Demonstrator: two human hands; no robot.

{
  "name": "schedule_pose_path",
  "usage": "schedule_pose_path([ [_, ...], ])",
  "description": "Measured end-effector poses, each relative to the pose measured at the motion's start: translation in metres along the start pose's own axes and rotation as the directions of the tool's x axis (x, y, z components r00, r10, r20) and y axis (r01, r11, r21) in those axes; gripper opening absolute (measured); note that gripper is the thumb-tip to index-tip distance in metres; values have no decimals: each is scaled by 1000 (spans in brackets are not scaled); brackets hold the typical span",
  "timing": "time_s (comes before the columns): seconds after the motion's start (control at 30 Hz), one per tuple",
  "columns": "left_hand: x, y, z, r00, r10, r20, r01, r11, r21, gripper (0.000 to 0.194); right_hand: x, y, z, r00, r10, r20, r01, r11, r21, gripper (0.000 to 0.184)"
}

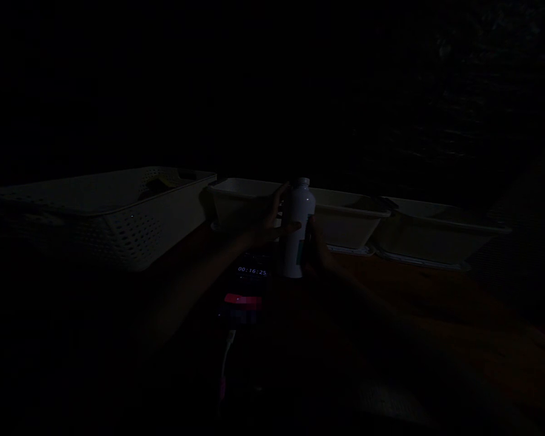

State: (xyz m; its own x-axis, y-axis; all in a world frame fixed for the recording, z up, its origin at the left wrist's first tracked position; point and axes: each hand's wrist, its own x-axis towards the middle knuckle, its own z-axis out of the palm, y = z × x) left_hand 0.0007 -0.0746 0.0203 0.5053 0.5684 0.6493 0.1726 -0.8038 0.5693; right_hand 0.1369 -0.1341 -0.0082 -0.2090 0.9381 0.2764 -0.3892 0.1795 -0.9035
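Observation:
A white bottle (295,236) with a screw cap stands nearly upright, tilted slightly, in the middle of the dark view. My left hand (275,221) is against its left side, thumb lying across the front and fingers up near the shoulder. From the right, my right hand (318,245) grips the lower half, its fingers mostly lost in shadow. A bluish label patch shows on the bottle's right side. Just below and left of it lies a phone (247,290) with a lit timer and a red patch on its screen.
A large perforated basket (172,212) stands at the left. Behind the bottle are pale plastic tubs, one left of it (236,197), one right (349,224), another farther right (436,233). A white cable (227,351) runs from the phone toward me across the dark tabletop.

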Motion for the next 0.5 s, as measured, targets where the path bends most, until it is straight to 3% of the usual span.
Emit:
schedule_pose_path([
  [0.2,1,3,6,990,134,-34,-132,990,56,103,0,-5,0,999,31,16,-31,998,47,61],
  [0.5,1,3,5,993,113,-28,-113,993,27,93,9,1,-10,995,85,59,-90,992,87,64],
])
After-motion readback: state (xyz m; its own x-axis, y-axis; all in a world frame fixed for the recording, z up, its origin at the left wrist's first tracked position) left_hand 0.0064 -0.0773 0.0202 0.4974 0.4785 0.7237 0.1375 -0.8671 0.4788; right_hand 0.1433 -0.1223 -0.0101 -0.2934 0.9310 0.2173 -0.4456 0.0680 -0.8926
